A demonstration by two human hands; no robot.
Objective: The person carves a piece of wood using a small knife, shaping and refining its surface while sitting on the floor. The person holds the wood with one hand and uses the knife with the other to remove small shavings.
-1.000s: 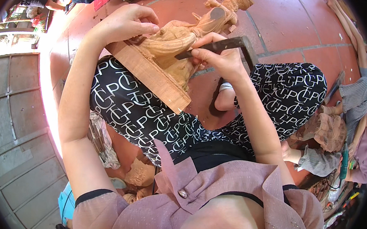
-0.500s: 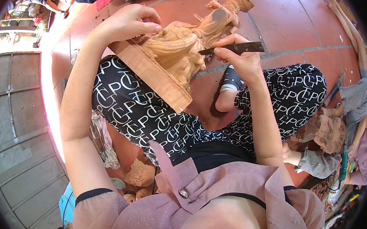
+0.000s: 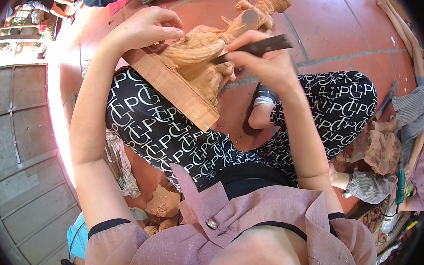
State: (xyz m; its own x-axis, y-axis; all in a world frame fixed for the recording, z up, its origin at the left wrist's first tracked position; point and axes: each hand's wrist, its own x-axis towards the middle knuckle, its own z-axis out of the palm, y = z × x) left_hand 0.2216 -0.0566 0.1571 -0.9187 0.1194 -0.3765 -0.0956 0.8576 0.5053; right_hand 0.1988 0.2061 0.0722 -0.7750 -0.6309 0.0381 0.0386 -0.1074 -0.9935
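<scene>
A pale wooden carving [image 3: 198, 49] of a draped figure leans across my lap, its flat rectangular base [image 3: 170, 89] toward me and its narrow top pointing away to the upper right. My left hand [image 3: 148, 28] is bent over the far left side of the carving near the base, fingers curled against it, partly hidden. In my right hand [image 3: 267, 62] I grip a dark, flat carving tool [image 3: 266, 45] between thumb and fingers. Its narrow tip meets the folds on the figure's right side; the broad end sticks out past my fingers.
Red floor tiles [image 3: 330, 22] lie beyond my knees. At the right another person's legs [image 3: 413, 108] are near a reddish-brown wooden piece [image 3: 382, 151] and a green power tool [image 3: 400, 187]. A bundle of slim tools [image 3: 119, 167] and a wood chunk [image 3: 163, 201] lie at my left.
My right hand has moved left with the tool, bringing the tip further across the carving's folds. My left hand and the carving have barely shifted.
</scene>
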